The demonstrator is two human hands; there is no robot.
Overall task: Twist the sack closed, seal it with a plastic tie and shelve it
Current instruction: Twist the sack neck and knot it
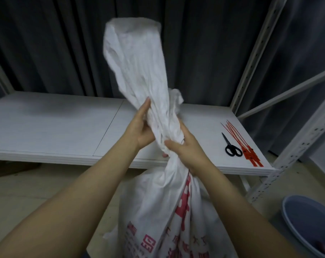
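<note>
A white woven sack (pixel 158 198) with red printing stands on the floor in front of the shelf. Its gathered neck rises upright past my hands, with the open mouth at the top. My left hand (pixel 141 127) grips the neck from the left, fingers pointing up. Just below it, my right hand (pixel 184 148) wraps around the twisted part of the neck. A bundle of red plastic ties (pixel 241 144) lies on the right end of the white shelf board (pixel 55 127).
Black-handled scissors (pixel 230 146) lie beside the ties. White perforated shelf posts (pixel 296 151) stand at the right. A blue-grey basin (pixel 310 224) sits on the floor at the lower right. Dark curtains hang behind the shelf.
</note>
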